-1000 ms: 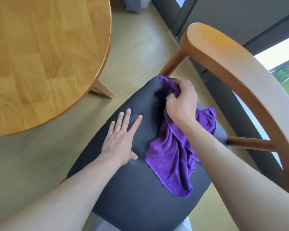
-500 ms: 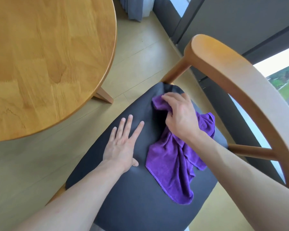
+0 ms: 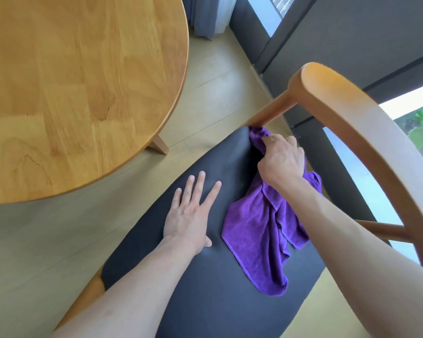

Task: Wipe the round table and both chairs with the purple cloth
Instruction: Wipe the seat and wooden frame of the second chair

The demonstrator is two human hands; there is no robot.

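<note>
A wooden chair with a dark padded seat (image 3: 205,296) and a curved wooden backrest (image 3: 366,132) fills the lower right. My right hand (image 3: 282,161) grips a bunched end of the purple cloth (image 3: 259,230) at the seat's far corner, by the backrest post. The cloth's loose end trails back over the seat. My left hand (image 3: 192,215) lies flat on the seat with fingers spread, left of the cloth. The round wooden table (image 3: 71,93) sits at the upper left.
A table leg (image 3: 159,143) stands on the light wood floor (image 3: 29,252) between table and chair. Dark window frames (image 3: 279,42) and a grey curtain (image 3: 203,18) run along the far side. Only one chair is in view.
My right hand first pulled the cloth back toward the seat's middle, then pushed it out to the far corner by the backrest post. My left hand stayed flat on the seat.
</note>
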